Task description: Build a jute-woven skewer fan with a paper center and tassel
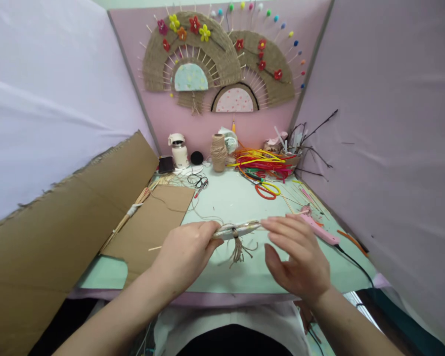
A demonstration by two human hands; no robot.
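Observation:
Between my hands is a thin, pale half-round fan piece, seen nearly edge-on above the table. A frayed twine tassel hangs from its near edge, tied at a dark knot. My left hand pinches the left end of the piece between thumb and fingers. At the right end, my right hand has its fingers stretched out and its thumb apart; the fingertips meet or nearly meet the edge, which I cannot tell exactly. Thin sticks poke out near both ends.
Cardboard and a stick bundle lie left. At the back stand a white bottle and a twine spool, with pipe cleaners and scissors nearby. A corded pink glue gun lies right. Decorated fans hang behind.

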